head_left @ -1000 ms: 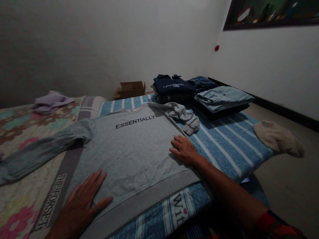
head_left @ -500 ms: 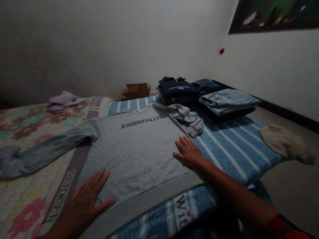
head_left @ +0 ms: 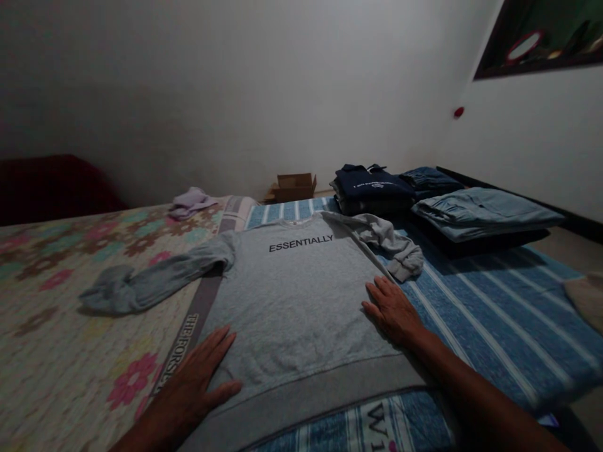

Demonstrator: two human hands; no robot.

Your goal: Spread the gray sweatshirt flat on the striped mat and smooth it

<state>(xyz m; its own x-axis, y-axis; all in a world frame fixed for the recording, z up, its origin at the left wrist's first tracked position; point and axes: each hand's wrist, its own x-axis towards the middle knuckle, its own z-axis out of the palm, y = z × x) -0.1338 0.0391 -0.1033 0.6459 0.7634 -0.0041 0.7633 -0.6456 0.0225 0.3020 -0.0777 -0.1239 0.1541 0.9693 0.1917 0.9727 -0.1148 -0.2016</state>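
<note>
A grey sweatshirt [head_left: 301, 301] with the word ESSENTIALLY on its chest lies spread on the bed, its hem towards me. One sleeve stretches out to the left over the floral cover; the other lies bunched on the right. My left hand [head_left: 202, 373] rests flat on the lower left side of the sweatshirt, thumb apart from the fingers. On the right edge of the body lies my right hand [head_left: 391, 309], palm down with fingers extended. Neither hand grips the cloth.
Folded dark clothes [head_left: 374, 188] are stacked at the back right, beside folded light-blue jeans [head_left: 490, 210] on a dark item. A lilac cloth [head_left: 192, 203] lies far left on the floral cover [head_left: 61, 314]. A cardboard box [head_left: 296, 186] stands behind the bed. Striped blue bedding [head_left: 480, 314] spreads right.
The view has turned left, so everything appears further right. Both hands stay flat on the sweatshirt in nearly the same places. A dark red shape now shows more fully at the far left.
</note>
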